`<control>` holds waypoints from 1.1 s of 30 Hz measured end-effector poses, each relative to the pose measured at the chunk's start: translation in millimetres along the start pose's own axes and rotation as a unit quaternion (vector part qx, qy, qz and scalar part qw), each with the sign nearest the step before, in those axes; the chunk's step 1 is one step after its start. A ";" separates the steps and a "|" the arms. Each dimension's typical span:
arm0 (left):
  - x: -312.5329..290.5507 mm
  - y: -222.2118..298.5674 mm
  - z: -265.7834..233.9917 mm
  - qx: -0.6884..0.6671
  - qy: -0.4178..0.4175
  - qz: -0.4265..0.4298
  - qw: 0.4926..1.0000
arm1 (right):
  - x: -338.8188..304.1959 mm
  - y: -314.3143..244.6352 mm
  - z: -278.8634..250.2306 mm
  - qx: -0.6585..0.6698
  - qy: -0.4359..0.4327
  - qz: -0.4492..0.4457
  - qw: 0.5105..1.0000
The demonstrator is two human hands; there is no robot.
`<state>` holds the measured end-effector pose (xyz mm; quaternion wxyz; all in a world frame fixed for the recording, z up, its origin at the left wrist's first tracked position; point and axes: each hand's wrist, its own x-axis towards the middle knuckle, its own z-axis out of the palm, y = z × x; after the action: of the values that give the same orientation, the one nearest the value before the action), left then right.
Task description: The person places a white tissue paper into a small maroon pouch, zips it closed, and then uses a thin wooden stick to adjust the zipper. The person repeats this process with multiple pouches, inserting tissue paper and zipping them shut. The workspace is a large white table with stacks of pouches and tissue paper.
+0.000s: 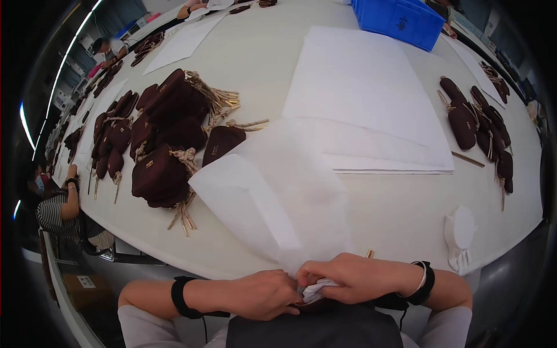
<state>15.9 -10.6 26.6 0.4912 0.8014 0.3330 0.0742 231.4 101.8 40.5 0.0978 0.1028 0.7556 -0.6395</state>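
Note:
A dark maroon zippered pouch [318, 307] sits at the table's near edge against my body, its zip mouth parted. My left hand [268, 294] is closed on the pouch's left edge by the zip teeth. With fingers curled, my right hand [339, 279] pinches a crumpled wad of white tissue paper [316, 289] at the pouch's mouth. A large, thin translucent white sheet [290, 197] spreads out just beyond both hands. Most of the pouch is hidden under my hands. A small gold tip [369, 253] shows behind my right hand.
Maroon pouches [159, 174] with beige rope and gold-tipped cords are heaped left. More pouches [464, 124] lie right, near a white rounded object [461, 232]. A stack of white paper [360, 93] covers the middle, before a blue bin [400, 23]. Other people [58, 209] sit along the left.

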 end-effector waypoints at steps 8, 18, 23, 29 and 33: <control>13.0 25.6 -20.3 -0.103 0.042 -0.142 0.984 | -34.7 14.1 0.2 -0.169 0.182 -0.081 0.965; 32.1 23.7 -33.8 -0.283 0.105 -0.221 0.927 | -25.4 14.3 20.2 -0.193 0.377 -0.105 0.899; 34.6 22.6 -32.6 -0.307 0.066 -0.238 0.919 | -61.8 18.1 32.0 -0.242 0.371 0.004 0.897; 39.4 17.2 -27.6 -0.306 0.054 -0.230 0.922 | -55.6 29.8 35.0 -0.251 0.342 -0.078 0.902; 36.7 12.0 -22.1 -0.272 0.035 -0.207 0.939 | -39.6 25.8 36.9 -0.274 0.363 -0.183 0.871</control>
<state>39.7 24.5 40.2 0.6827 0.5474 0.4762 0.0865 277.3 68.3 21.1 -0.2781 0.1561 0.8883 -0.3306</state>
